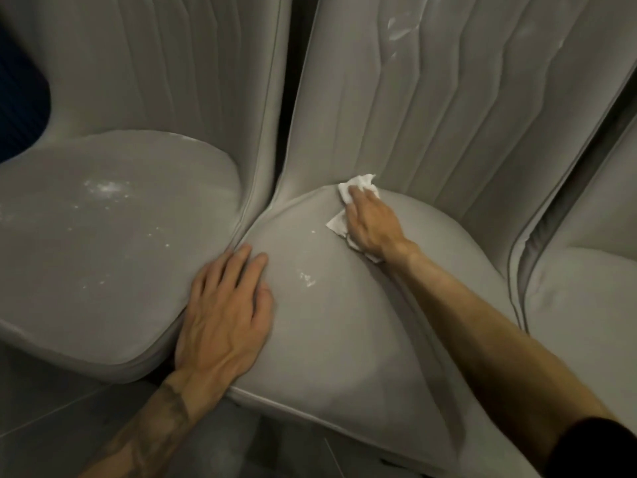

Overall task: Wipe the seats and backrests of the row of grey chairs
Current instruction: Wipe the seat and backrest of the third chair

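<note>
Three grey padded chairs stand side by side. On the middle chair's seat (331,326), my right hand (370,222) presses a crumpled white paper towel (358,186) flat against the back of the seat, where it meets the ribbed backrest (396,108). My left hand (224,312) rests flat, fingers straight, on the seat's left front edge, beside the left chair's seat (113,236). White specks lie on the middle seat near its centre, on the left seat, and high on the middle backrest.
The right chair (582,305) shows only partly at the frame's right edge. A narrow dark gap separates the left and middle backrests. Grey tiled floor (51,408) lies below the seats. A dark blue shape (20,98) sits at the far left.
</note>
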The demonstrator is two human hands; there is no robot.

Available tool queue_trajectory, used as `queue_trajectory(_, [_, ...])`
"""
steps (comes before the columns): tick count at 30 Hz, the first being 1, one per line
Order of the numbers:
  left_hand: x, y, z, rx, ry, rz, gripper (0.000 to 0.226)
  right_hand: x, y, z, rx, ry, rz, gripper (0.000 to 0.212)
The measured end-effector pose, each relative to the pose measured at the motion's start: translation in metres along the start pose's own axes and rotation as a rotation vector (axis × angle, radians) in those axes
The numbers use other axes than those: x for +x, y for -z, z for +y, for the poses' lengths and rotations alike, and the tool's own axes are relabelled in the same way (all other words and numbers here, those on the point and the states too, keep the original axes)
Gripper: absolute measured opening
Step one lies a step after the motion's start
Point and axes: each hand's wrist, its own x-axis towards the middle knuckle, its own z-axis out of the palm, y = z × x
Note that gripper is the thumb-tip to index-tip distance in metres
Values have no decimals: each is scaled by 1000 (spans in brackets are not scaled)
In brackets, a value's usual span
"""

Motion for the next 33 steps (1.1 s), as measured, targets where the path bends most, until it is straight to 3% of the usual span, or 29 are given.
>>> queue_trajectory(5, [1,-1,-2,4,2,2,56,10,6,27,-164,-204,39,45])
queue_trajectory(9, [2,-2,-1,-2,5,12,55,28,-17,-25,-188,-48,49,51])
queue_trajectory(12, [1,-3,-2,-8,-1,17,55,25,-12,-3,-147,22,15,45])
queue_trajectory(15, [1,-4,-1,-1,-7,40,54,12,3,34,-111,-140,44,40])
queue_trajectory(17, [1,-4,0,1,9,37,54,16,3,19,-119,-194,99,39])
queue_trajectory(20, [2,-3,1,3,1,32,54,31,-11,-29,-182,-75,31,50])
queue_trajectory(23, [1,-4,0,8,-5,36,55,29,-10,-15,-159,15,-25,45])
queue_trajectory(26, [2,-5,-1,4,-12,55,54,20,0,30,-181,-75,18,44])
queue_trajectory(29, [2,-5,-2,18,5,41,54,24,-4,11,-171,-147,78,42])
queue_trajectory(33, [3,-5,0,25,7,20,55,32,-20,-24,-147,58,44,42])
